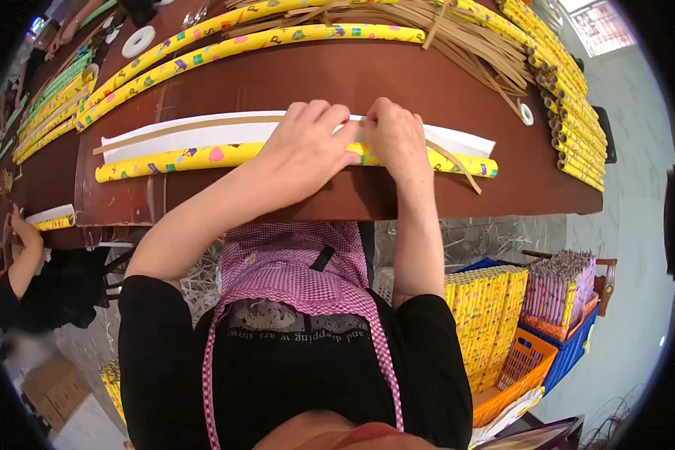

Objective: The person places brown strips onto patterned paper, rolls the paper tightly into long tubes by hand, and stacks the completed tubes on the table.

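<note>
A partly unrolled yellow patterned wrapping paper roll (229, 155) lies across the table in front of me, its white underside (172, 140) facing up along the far side. On that white sheet runs a narrow brown paper strip (146, 138); its right end bends over the roll toward me. My left hand (307, 142) is curled over the roll and sheet near the middle, thumb against the yellow roll. Close beside it, my right hand (397, 139) has its fingers pinched together on the strip, which comes out beneath it. Both sets of fingertips are partly hidden.
Long yellow rolls (277, 36) and a heap of brown strips (472, 45) lie at the back. Finished yellow rolls (577, 127) are stacked at right, near a white tape ring (526, 114). Crates (529, 360) stand below right. Another person's arm (26, 244) works at far left.
</note>
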Demonstrator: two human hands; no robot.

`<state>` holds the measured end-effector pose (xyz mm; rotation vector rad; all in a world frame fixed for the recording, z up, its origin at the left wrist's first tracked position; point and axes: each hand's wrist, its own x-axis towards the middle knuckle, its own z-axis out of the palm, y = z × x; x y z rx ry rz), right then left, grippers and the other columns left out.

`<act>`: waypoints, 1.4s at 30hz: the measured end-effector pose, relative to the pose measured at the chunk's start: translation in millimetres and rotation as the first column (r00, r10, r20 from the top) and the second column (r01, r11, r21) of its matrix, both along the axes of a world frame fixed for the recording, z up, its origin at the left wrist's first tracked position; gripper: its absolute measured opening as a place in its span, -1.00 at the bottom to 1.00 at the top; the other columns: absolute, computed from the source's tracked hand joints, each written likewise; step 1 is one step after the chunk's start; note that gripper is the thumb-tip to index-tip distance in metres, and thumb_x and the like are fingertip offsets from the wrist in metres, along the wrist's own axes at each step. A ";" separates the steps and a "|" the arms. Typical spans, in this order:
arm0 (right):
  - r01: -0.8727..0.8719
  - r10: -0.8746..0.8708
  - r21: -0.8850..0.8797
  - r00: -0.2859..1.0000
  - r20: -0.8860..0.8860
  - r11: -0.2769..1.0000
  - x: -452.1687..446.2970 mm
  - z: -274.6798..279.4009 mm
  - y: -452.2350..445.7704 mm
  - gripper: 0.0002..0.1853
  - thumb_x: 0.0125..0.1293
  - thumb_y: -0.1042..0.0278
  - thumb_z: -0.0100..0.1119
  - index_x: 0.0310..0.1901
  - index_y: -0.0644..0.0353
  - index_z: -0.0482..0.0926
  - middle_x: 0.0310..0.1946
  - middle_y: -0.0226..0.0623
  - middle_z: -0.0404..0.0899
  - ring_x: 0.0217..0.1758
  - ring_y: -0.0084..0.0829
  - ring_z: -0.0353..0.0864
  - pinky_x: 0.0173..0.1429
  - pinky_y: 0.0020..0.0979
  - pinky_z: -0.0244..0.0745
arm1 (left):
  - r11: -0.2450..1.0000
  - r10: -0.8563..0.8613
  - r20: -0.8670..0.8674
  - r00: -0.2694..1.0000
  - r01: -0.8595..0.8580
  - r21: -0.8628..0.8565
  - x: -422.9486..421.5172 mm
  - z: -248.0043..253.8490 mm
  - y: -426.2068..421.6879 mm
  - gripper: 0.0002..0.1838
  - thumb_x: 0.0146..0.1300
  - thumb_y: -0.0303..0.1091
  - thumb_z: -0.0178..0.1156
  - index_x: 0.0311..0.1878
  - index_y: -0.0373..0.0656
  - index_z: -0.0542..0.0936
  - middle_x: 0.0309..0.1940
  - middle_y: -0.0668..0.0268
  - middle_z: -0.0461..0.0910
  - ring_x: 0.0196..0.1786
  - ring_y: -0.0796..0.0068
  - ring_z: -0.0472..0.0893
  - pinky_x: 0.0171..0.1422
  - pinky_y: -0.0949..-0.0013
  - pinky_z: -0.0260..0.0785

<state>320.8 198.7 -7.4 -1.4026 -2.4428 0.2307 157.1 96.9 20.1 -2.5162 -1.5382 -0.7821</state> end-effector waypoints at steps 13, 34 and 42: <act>-0.012 0.011 0.076 1.000 0.015 0.997 -0.4 2.1 -6.1 -0.88 0.12 0.36 0.26 -0.34 0.18 0.59 -0.38 -0.17 0.71 -0.24 -0.19 0.75 -0.04 -0.16 0.46 | 0.988 -0.065 -0.107 0.992 0.049 -0.149 1.8 -23.1 34.6 -0.50 0.33 0.11 0.18 0.06 -0.14 0.63 -0.09 0.23 0.48 -0.02 0.21 0.44 0.10 0.16 0.28; 0.067 -0.066 0.003 0.995 -0.068 0.998 66.6 8.9 26.2 -0.88 0.25 0.38 0.15 -0.29 0.22 0.61 -0.37 -0.05 0.70 -0.18 -0.03 0.70 -0.01 -0.06 0.51 | 0.971 -0.037 -0.157 0.987 -0.002 -0.240 4.2 -20.3 32.3 -0.48 0.29 0.08 0.21 0.12 -0.14 0.56 -0.03 0.21 0.46 0.03 0.16 0.44 0.16 0.12 0.30; 0.161 -0.161 -0.011 0.980 -0.115 0.987 121.1 15.9 40.2 -0.84 0.20 0.40 0.26 -0.24 0.30 0.63 -0.36 -0.03 0.70 -0.22 -0.06 0.73 -0.09 -0.18 0.58 | 0.986 -0.043 -0.151 0.988 0.018 -0.164 4.8 -22.2 32.2 -0.46 0.32 0.14 0.17 0.02 -0.20 0.62 -0.07 0.22 0.48 -0.03 0.21 0.44 0.11 0.17 0.30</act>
